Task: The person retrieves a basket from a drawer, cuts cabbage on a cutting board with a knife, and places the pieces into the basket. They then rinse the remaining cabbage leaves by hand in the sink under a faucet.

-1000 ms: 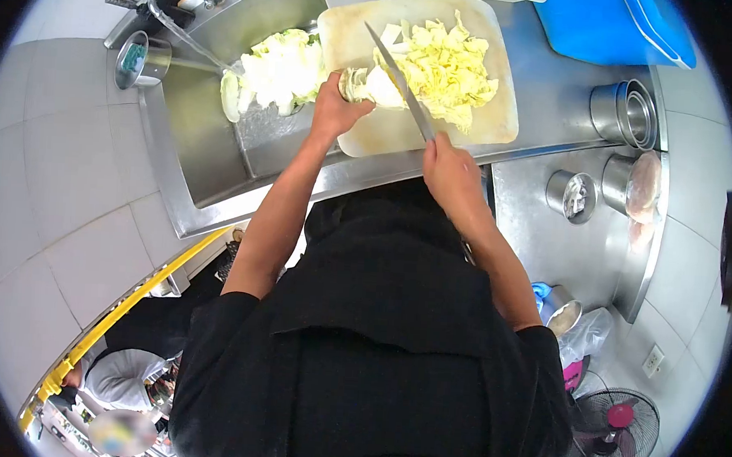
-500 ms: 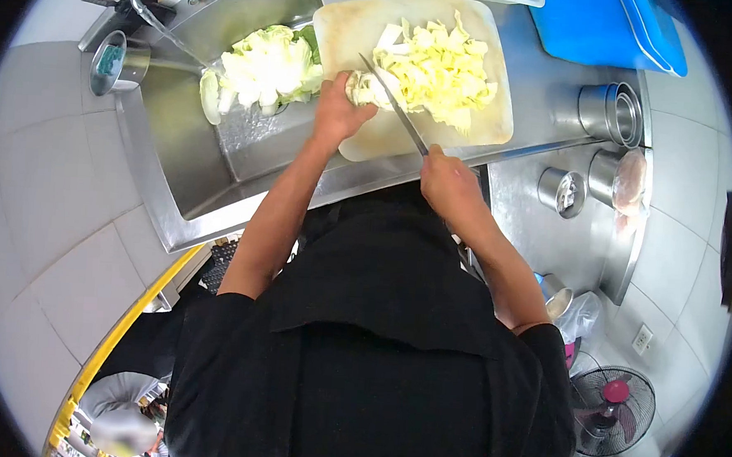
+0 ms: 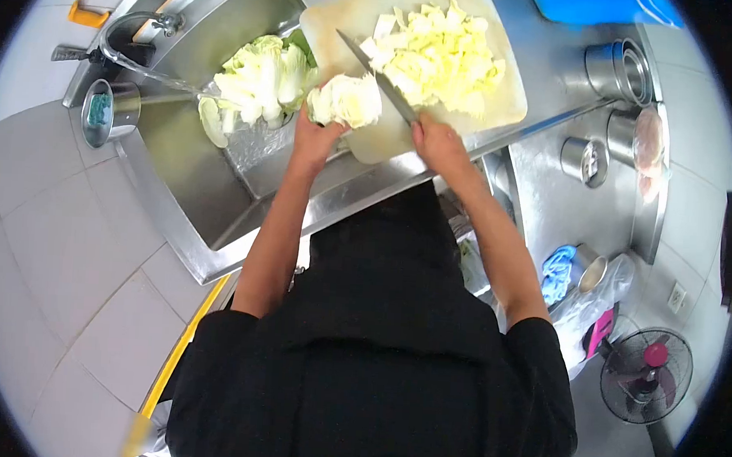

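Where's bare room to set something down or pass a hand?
Bare: steel counter between cutting board and nested pots; lower counter between small pot and blue cloth; board's far-left corner. Crowded: board middle, with chopped cabbage, knife in right hand, cabbage chunk in left hand.

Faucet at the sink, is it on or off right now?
On: a stream of water arcs from the spout of the faucet down toward the cabbage in the sink.

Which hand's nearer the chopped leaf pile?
Right. The right hand, gripping the knife, is just below the leaf pile in view; the left hand is farther off, left of it, holding the leafy chunk.
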The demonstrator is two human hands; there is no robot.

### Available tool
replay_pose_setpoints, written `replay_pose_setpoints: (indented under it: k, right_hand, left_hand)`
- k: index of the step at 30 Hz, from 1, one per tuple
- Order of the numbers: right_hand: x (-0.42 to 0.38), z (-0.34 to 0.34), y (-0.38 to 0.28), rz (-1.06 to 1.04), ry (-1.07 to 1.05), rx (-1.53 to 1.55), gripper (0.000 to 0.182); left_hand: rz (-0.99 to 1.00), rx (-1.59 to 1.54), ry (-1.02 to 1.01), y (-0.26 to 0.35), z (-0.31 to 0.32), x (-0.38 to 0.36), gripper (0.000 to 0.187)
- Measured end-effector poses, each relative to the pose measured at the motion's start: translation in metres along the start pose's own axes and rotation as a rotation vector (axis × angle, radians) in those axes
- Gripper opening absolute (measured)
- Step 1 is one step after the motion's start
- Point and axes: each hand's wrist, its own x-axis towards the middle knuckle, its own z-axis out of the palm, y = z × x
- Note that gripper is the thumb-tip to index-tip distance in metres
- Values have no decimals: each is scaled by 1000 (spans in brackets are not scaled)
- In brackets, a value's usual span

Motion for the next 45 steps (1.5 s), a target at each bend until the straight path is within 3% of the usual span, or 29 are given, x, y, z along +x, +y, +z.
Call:
replay_pose_setpoints:
  k: [2,9,11,13,16,17,19,22,26,29,30,31,33,34,37,38,40,41,43,45]
  right_hand:
    - [-4,-2,1,-106,85,59,21]
    - [-39,-33,6,-183,285,68,20]
    - [-64,-50,21,-200,362,103,23]
    - [-101,-64,44,-89,400,112,26]
    - [-180,-82,88,32,504,134,28]
    - [-207,-85,101,93,529,156,28]
    - [-261,-90,125,154,546,153,29]
    - [-317,-80,152,394,490,118,30]
    - [-319,-46,163,432,492,297,27]
    - [-273,-33,158,361,612,379,32]
    - [-248,-29,158,295,686,360,30]
    - [-219,-30,159,229,759,342,28]
    - [-129,-54,157,187,812,181,25]
    - [-93,-53,167,202,827,127,25]
    - [-14,-64,182,292,818,-8,26]
    - [-1,-71,184,273,802,-13,26]
    - [19,-84,186,432,634,-104,30]
    - [24,-83,185,422,618,-114,30]
    - [28,-81,185,404,709,-459,36]
    - [46,-88,164,386,665,-408,40]
  left_hand:
    - [-22,-74,-55,6,-3,-4,67]
    - [-94,-48,-147,-2,8,-59,56]
    - [-289,21,-378,-5,24,-85,50]
    - [-388,54,-541,-29,50,-113,48]
    - [-553,404,-833,-69,108,-161,46]
    - [-567,425,-944,-95,123,-177,50]
    - [-715,395,-1031,-125,160,-219,77]
    - [-573,580,-1016,-150,174,-252,121]
    - [-210,793,-715,-145,152,-223,94]
    - [-115,570,-496,-139,130,-190,77]
    - [-100,535,-414,-108,133,-187,72]
    - [-42,436,-341,-94,131,-178,72]
    - [357,574,-61,-69,117,-131,73]
    - [467,595,-16,-64,108,-110,83]
    - [587,795,210,-25,97,-65,96]
    - [493,769,168,-20,87,-45,112]
    - [520,812,164,-17,71,-14,118]
    - [564,854,135,-17,66,-1,124]
    - [547,896,90,-6,67,23,129]
    - [537,932,16,0,79,41,134]
